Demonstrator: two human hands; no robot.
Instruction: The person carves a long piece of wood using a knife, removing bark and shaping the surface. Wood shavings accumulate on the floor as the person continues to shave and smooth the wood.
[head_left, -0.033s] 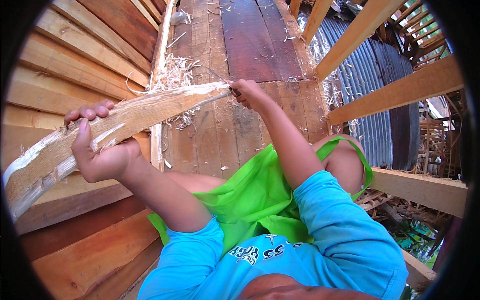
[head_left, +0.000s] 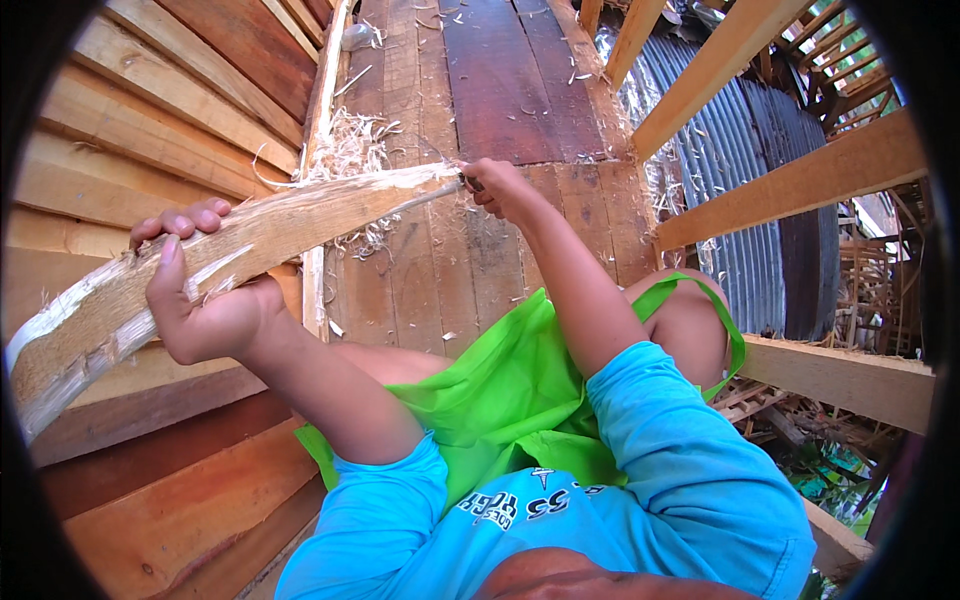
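A long, curved piece of wood (head_left: 310, 215) slants from the far left edge up to the middle, its edges pale and roughly shaved. My left hand (head_left: 215, 300) is wrapped round its wider part, thumb on the near face and fingers over the far edge. At the narrow end, my right hand (head_left: 492, 187) is closed round the dark handle of a knife. The knife's thin blade (head_left: 437, 152) points up and left, just beyond the wood's tip. It is faint, and whether it touches the wood I cannot tell.
Curly wood shavings (head_left: 350, 140) are heaped on the plank floor (head_left: 405, 270) beyond the wood. A slatted plank wall (head_left: 160, 120) rises on the left. Wooden rails (head_left: 790, 185) and corrugated metal sheets (head_left: 745, 190) border the right. A green apron (head_left: 500, 380) covers my lap.
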